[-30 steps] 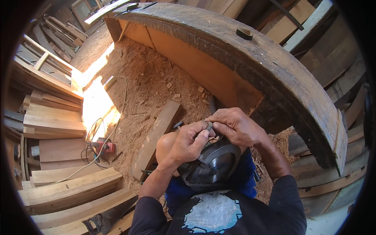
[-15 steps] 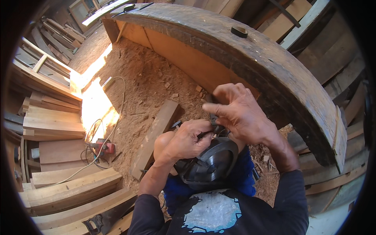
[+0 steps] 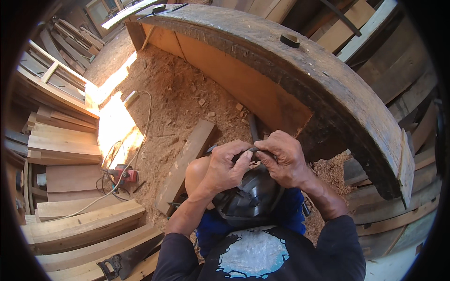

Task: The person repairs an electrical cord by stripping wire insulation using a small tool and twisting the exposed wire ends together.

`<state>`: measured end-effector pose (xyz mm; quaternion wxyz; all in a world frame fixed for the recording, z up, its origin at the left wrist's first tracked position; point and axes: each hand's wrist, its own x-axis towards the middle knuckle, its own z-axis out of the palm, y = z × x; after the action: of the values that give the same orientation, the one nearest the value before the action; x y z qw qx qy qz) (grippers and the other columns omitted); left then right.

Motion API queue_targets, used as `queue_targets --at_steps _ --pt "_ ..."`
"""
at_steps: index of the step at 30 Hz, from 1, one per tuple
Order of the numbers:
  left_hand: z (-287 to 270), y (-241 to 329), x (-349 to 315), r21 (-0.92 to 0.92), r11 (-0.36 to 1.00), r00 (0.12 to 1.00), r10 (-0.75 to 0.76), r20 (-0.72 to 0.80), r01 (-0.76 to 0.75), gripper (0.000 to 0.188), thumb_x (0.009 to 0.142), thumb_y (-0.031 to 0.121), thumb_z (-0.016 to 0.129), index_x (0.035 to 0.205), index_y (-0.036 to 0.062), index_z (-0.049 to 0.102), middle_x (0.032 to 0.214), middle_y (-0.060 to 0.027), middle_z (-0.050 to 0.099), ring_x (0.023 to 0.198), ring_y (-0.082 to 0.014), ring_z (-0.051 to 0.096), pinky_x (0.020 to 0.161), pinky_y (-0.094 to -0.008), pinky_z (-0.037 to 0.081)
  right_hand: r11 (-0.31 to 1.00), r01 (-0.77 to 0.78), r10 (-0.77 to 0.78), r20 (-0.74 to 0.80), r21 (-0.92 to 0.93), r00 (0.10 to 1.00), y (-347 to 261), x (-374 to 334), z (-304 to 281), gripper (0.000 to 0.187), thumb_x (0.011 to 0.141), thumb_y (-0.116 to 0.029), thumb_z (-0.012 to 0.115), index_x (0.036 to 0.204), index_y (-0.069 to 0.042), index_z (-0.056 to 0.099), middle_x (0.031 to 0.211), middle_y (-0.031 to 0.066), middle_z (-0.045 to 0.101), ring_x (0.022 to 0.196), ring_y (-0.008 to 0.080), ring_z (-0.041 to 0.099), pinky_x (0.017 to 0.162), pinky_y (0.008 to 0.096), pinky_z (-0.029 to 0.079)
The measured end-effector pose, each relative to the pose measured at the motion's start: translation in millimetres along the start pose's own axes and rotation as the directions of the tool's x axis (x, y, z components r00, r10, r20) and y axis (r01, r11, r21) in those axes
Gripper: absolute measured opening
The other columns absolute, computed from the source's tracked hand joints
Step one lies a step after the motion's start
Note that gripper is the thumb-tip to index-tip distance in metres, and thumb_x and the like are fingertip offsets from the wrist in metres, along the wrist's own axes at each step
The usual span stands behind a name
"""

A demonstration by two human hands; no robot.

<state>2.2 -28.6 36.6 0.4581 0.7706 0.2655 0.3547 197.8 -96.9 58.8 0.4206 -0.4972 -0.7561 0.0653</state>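
Above my lap, my left hand (image 3: 229,166) and my right hand (image 3: 285,159) are close together, fingertips pinched on a thin dark strip (image 3: 254,149) that spans the small gap between them. Most of the strip is hidden by the fingers, so its kind does not show. Just below the hands a dark, glossy, rounded object (image 3: 251,194) lies over my lap between the knees; what it is I cannot make out. A dark bar (image 3: 253,127) stands out beyond my fingertips, toward the bench.
A long wooden bench (image 3: 328,70) with a black ring-shaped item (image 3: 289,40) crosses the far right. Sawdust (image 3: 164,103) covers the floor, where a plank (image 3: 185,164) lies beside my left knee. Stacked boards (image 3: 84,229), a handsaw (image 3: 112,267) and a corded red power tool (image 3: 125,174) are left.
My right hand has come down from a raised, loosely curled pose to pinch the dark strip beside my left hand. The left hand stays nearly in place.
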Motion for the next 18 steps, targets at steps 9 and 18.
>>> queue_targets --at_steps 9,18 --pt "-12 -10 -14 -0.212 0.975 0.993 0.09 0.075 -0.072 0.014 0.096 0.007 0.061 0.098 -0.0031 0.071 0.082 -0.0089 0.069 0.073 -0.0142 0.064 0.067 -0.0276 0.05 0.089 -0.458 0.119 0.447 0.885 0.887 46 -4 39 0.016 0.09 -0.01 0.079 0.101 0.0 0.073 0.091 0.0058 0.075 0.081 0.0079 0.067 0.073 0.0228 0.054" --pt "-27 -8 -31 -0.283 0.959 0.998 0.016 0.058 0.002 0.02 0.103 0.014 0.056 0.101 -0.0018 0.069 0.077 -0.0015 0.063 0.07 -0.0068 0.056 0.064 -0.0243 0.046 0.582 -0.411 0.089 0.447 0.702 0.89 8 31 16 0.013 0.094 -0.006 0.072 0.104 0.002 0.074 0.088 0.0047 0.073 0.084 0.011 0.066 0.079 0.0299 0.054"
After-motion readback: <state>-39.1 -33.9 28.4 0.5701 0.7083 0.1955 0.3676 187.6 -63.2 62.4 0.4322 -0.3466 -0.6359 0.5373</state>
